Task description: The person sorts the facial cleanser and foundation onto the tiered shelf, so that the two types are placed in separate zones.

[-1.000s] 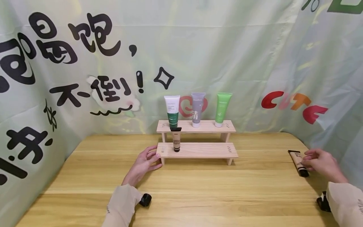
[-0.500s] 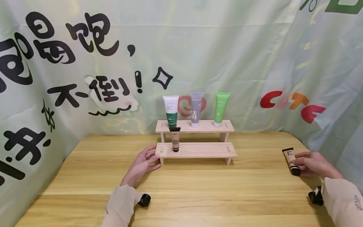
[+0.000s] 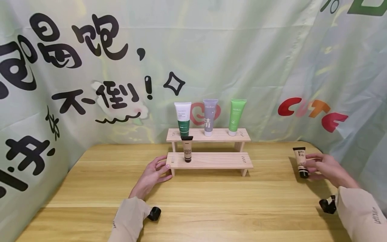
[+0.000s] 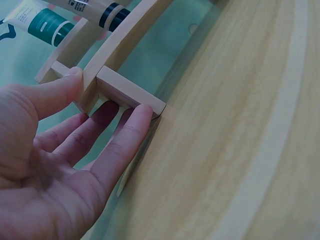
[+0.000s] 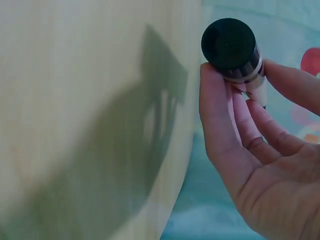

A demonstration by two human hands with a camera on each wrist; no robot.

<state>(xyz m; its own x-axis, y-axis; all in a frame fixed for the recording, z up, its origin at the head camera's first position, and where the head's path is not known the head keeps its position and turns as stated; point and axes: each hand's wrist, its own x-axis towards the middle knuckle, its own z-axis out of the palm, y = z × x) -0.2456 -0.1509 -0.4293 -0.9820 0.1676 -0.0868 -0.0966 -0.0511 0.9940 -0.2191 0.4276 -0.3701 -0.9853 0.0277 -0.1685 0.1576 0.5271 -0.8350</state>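
My right hand [image 3: 328, 169] pinches a beige squeeze tube [image 3: 300, 159] above the table's right side, its black cap [image 5: 229, 44] pointing down and its flat black end up. In the right wrist view the thumb lies on one side of the tube and the fingers on the other. My left hand [image 3: 152, 174] holds the left end of the two-step wooden stand [image 3: 217, 160]. The left wrist view has the thumb on the plank's end and fingertips at the leg [image 4: 131, 92]. A second beige tube [image 3: 187, 150] stands cap-down on the lower step, towards the left.
On the upper step stand a white-and-green tube [image 3: 183, 117], a lilac tube [image 3: 210, 116] and a green tube [image 3: 237, 116]. The wooden table [image 3: 229, 208] ends against a printed curtain [image 3: 242, 50] at the back and sides.
The right hand has lifted the beige tube off the table and moved it left, turning it more upright. The left hand has stayed at the stand.
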